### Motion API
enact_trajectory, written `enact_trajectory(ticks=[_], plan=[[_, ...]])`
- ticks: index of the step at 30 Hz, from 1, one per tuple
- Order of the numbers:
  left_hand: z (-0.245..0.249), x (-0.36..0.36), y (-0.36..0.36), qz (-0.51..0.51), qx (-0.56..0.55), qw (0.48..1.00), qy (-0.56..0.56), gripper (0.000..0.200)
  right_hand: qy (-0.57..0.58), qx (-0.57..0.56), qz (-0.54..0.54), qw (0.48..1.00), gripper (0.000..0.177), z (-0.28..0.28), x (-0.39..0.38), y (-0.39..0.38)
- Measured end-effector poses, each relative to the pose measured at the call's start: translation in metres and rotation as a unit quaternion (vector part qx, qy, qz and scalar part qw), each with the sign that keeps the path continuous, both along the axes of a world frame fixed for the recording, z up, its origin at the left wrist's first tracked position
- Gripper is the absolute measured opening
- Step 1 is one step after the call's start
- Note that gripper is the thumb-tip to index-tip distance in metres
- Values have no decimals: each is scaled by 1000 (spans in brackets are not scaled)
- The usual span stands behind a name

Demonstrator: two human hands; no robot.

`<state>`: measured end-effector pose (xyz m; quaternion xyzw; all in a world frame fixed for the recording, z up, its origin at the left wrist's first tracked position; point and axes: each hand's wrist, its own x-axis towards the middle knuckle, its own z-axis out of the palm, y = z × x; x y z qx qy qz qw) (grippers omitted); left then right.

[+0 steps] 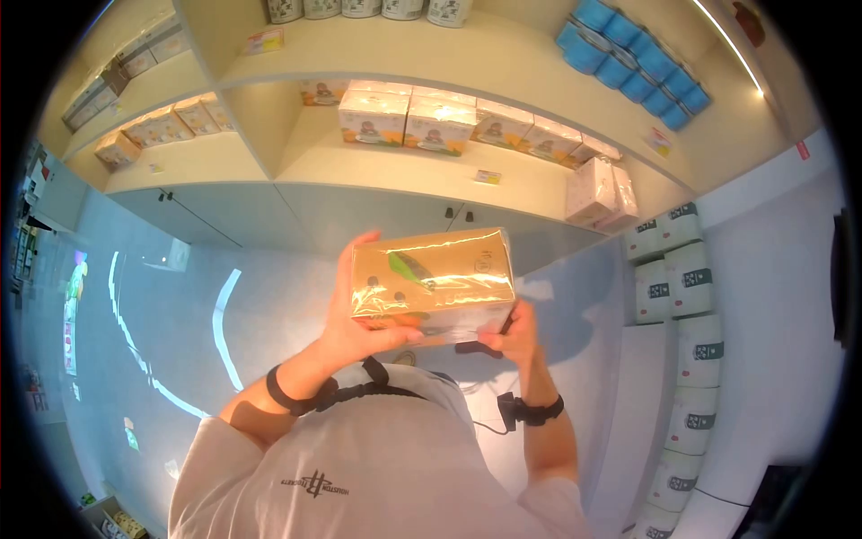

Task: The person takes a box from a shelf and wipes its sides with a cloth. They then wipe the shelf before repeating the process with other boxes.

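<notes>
An orange and white box in shiny clear wrap [433, 277] is held level in front of my body, between both hands. My left hand [350, 310] grips its left end, with the thumb along the lower front edge and fingers behind the far corner. At the lower right corner my right hand [516, 338] holds the box, its thumb at the bottom edge. A dark object [479, 349] shows just below the box near my right fingers; what it is cannot be made out.
Ahead are shelves [359, 169] with wrapped boxes [440, 121], pink packs [593, 190], blue cans [633, 58] and white cans [362, 7]. Cabinet doors [368, 207] are below. White cartons [690, 278] stand stacked at the right beside a white ledge [633, 377].
</notes>
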<state>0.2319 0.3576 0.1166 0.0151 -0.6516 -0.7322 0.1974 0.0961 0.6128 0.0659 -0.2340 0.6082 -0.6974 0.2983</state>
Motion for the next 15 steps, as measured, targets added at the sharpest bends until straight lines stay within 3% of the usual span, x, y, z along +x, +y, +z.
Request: enact_trajectory(ticks=[2,5,6,7,8,9,10,13,15], plan=[[-11,-1,-7,10,-50,999,16,111,-27,7,6,1000,93,-2,1,-3],[2,2,-10,14,6,999,34,101,1,89,5,996,91,4,-3,3],[2,0,-17,24,-65,996,62,97,-15,100,-10,995,91,5,-12,13],[2,-3,-24,34,-135,986,91,92,-62,42,-48,996,83,1,-21,24],[4,-5,-28,32,-134,986,92,92,-158,-77,-118,977,69,-4,-22,36],[6,-7,-31,62,-189,975,103,87,-263,-191,-194,926,56,1,-22,49],[7,-7,-33,88,-241,960,112,83,-289,-247,-198,903,52,32,-16,43],[3,-12,-38,122,-318,934,109,79,-216,-243,-193,926,60,103,18,16],[2,-18,-37,120,-316,933,121,75,-70,-207,-169,961,70,129,41,-22]])
